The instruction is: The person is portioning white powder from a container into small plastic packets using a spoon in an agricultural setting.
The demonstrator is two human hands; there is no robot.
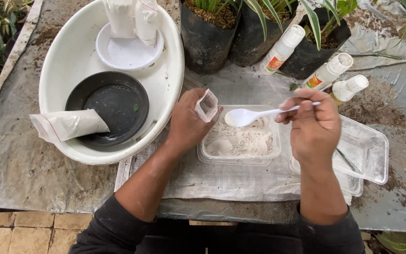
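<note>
Left hand (189,123) grip pinches small clear bag (206,105), mouth up. Right hand (313,127) grip pinches white spoon (259,114), long axis level, bowl pointing left over powder tub (240,141). Three white bottles (327,73) with orange-green labels lie behind on bench (34,174).

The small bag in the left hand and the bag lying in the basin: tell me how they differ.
The small bag is held upright and open at the top by the left hand; the sealed bag lies flat across the black dish, untouched. The small bag looks nearly empty, the sealed bag plump with white powder. Both are clear plastic.
</note>
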